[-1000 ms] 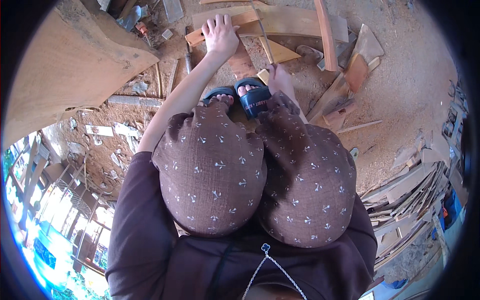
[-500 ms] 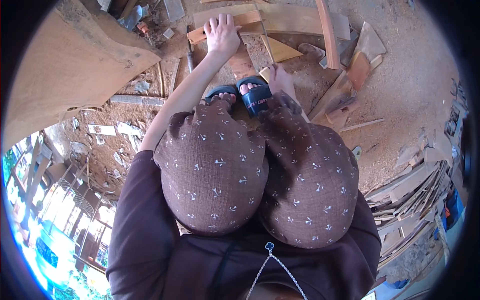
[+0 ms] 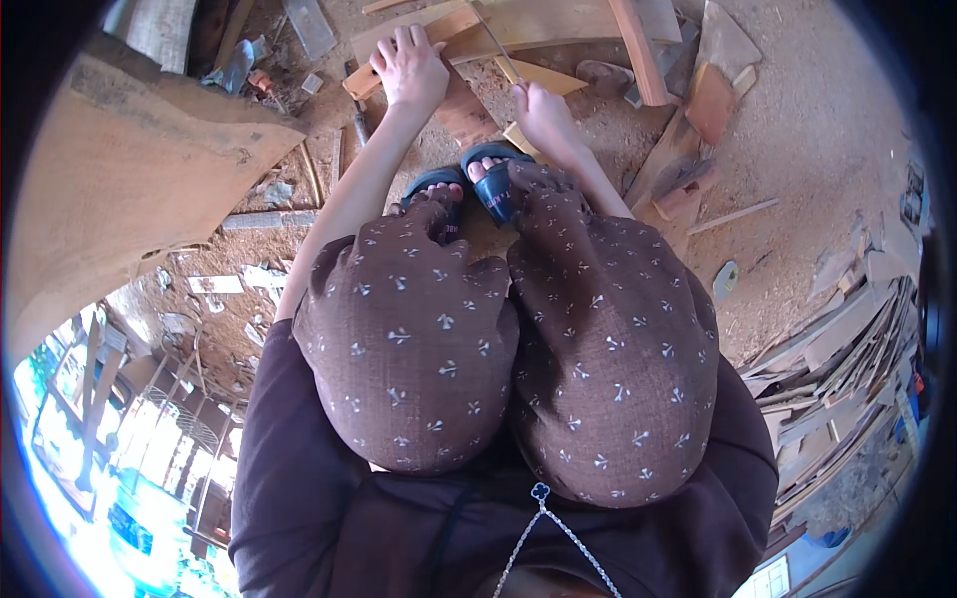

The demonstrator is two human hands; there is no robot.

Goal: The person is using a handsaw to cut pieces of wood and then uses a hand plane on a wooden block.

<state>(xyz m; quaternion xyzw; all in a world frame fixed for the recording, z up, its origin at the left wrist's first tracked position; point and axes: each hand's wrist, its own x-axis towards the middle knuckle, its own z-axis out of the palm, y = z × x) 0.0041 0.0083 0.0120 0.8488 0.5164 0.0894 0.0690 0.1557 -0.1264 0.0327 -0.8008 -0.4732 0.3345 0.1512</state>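
Note:
My left hand (image 3: 414,75) is pressed onto a narrow orange-brown wooden strip (image 3: 457,22), its fingers reaching over the far edge. The strip lies across a reddish-brown board (image 3: 467,112) just beyond my feet. To the right, my right hand (image 3: 545,115) is closed round the near end of what looks like a handsaw (image 3: 494,40). Its thin blade shows edge-on as a narrow line reaching away to the strip's right end. The handle is hidden in my fist. Near the blade lies a pale yellow wood wedge (image 3: 548,80).
Behind the strip lies a broad light board (image 3: 558,25). A reddish batten (image 3: 640,55) and offcuts lie right. A large wooden slab (image 3: 150,169) fills the left. Thin boards (image 3: 837,369) are heaped at lower right. My sandals (image 3: 488,184) rest on the dusty ground.
My right hand has moved forward with the saw, away from my body. The left hand stays on the strip. The whole view has shifted slightly.

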